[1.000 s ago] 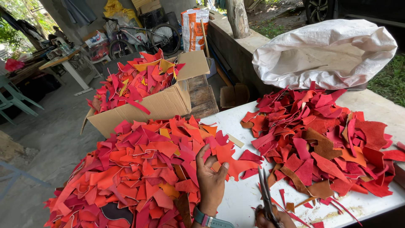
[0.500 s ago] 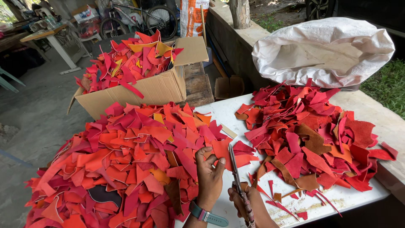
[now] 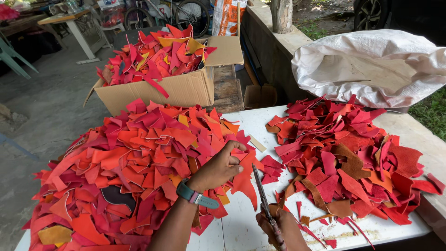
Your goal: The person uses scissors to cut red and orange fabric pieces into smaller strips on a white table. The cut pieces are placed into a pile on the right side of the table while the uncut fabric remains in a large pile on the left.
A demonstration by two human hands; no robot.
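My left hand (image 3: 217, 168), with a teal watch on the wrist, pinches an orange-red leather scrap (image 3: 245, 182) at the right edge of a big heap of red and orange scraps (image 3: 134, 162). My right hand (image 3: 281, 228), low in the view, grips a pair of scissors (image 3: 261, 193) whose blades point up beside the held scrap. A second pile of red, orange and brown scraps (image 3: 348, 158) lies to the right on the white table (image 3: 241, 227).
An open cardboard box (image 3: 162, 88) heaped with scraps stands behind the table, next to a wooden stool (image 3: 228, 90). A white sack (image 3: 371, 65) rests on a concrete ledge at right. A bicycle and small tables stand at the back left.
The view has dropped and drawn closer. My left hand has lifted a scrap off the heap's edge, and my right hand has brought the scissors up next to it.
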